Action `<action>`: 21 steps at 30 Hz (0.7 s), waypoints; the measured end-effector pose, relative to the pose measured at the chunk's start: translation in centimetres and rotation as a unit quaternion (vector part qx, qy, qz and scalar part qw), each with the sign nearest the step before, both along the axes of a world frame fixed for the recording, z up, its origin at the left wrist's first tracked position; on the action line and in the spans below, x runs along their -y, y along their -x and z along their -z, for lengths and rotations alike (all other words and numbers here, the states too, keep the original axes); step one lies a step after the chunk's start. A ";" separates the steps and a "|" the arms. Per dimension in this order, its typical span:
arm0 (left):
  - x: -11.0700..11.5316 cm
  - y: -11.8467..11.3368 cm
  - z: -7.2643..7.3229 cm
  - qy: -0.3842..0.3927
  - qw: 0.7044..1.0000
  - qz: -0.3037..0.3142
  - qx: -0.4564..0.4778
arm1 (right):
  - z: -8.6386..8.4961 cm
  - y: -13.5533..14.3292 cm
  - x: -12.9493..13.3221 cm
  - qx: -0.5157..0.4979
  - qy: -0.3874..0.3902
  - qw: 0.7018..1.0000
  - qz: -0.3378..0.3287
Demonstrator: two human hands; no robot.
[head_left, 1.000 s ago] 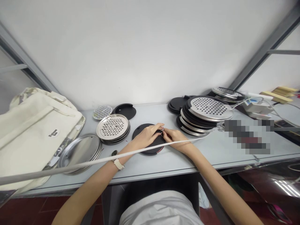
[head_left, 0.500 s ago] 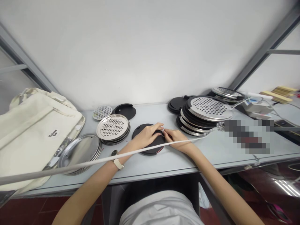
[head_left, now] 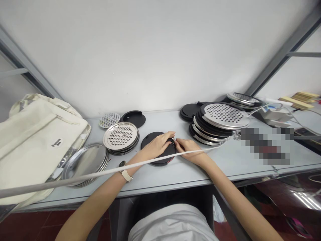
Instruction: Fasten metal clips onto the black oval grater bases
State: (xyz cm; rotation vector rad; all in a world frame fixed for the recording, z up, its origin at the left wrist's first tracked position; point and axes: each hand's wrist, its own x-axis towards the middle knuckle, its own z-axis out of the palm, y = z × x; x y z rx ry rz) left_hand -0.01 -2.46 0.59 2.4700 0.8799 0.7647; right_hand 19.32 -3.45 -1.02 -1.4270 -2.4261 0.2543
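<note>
A round black disc (head_left: 153, 157) lies flat on the table in front of me, a red line along its lower right edge. My left hand (head_left: 160, 144) rests over it, thumb and fingers curled at its right side around a small metal piece. From the right, my right hand (head_left: 187, 146) pinches a small metal ring (head_left: 174, 145) joined to that piece. The fingertips of both hands nearly meet there and partly hide it. Left of the disc is a stack of perforated metal grater plates (head_left: 121, 136).
A stack of black discs and grater plates (head_left: 225, 115) stands close on the right. Plain metal discs (head_left: 86, 160) and a cream canvas bag (head_left: 37, 144) are on the left. A white cable (head_left: 147, 161) crosses in front of my forearms. The wall (head_left: 155, 57) rises behind.
My hands stay at the black disc with only slight finger movement. The metal piece between the fingertips shows a little more. Nothing else has moved.
</note>
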 end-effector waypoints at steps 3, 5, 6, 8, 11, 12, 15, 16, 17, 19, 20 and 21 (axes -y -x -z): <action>0.0 0.0 0.2 -0.025 1.000 -0.010 -0.009 | -0.1 0.1 0.0 -0.001 -0.005 1.000 0.007; 0.0 0.1 0.3 -0.034 0.999 -0.013 -0.013 | -0.1 0.1 0.1 -0.002 -0.007 1.000 0.009; 0.0 0.1 0.3 -0.036 0.999 -0.014 -0.015 | -0.2 0.1 0.2 -0.002 -0.008 1.000 0.009; 0.0 0.1 0.3 -0.041 0.999 -0.011 -0.018 | -0.2 0.1 0.2 -0.002 -0.008 1.000 0.005; 0.0 0.1 0.2 -0.041 0.999 -0.001 -0.020 | -0.1 0.1 0.1 -0.004 -0.007 1.000 -0.003; 0.0 0.1 0.2 -0.039 0.999 0.002 -0.020 | -0.1 0.1 0.1 -0.004 -0.006 1.000 -0.005; 0.0 0.1 0.1 -0.037 0.999 0.001 -0.026 | -0.1 0.1 0.1 -0.006 -0.004 1.000 -0.009; 0.0 0.1 0.0 -0.040 0.999 -0.002 -0.029 | -0.1 0.1 0.1 -0.007 -0.005 1.000 -0.009; 0.0 0.1 0.0 -0.043 0.999 -0.006 -0.033 | -0.1 0.1 0.1 -0.009 -0.005 1.000 -0.009; 0.0 0.1 0.1 -0.051 0.998 -0.011 -0.035 | -0.1 0.1 0.1 -0.012 -0.003 1.000 -0.009; 0.0 0.1 0.1 -0.053 0.998 -0.012 -0.034 | -0.2 0.1 0.2 -0.013 -0.002 1.000 -0.009; 0.0 0.1 0.1 -0.055 0.998 -0.012 -0.033 | -0.2 0.2 0.2 -0.014 -0.001 1.000 -0.009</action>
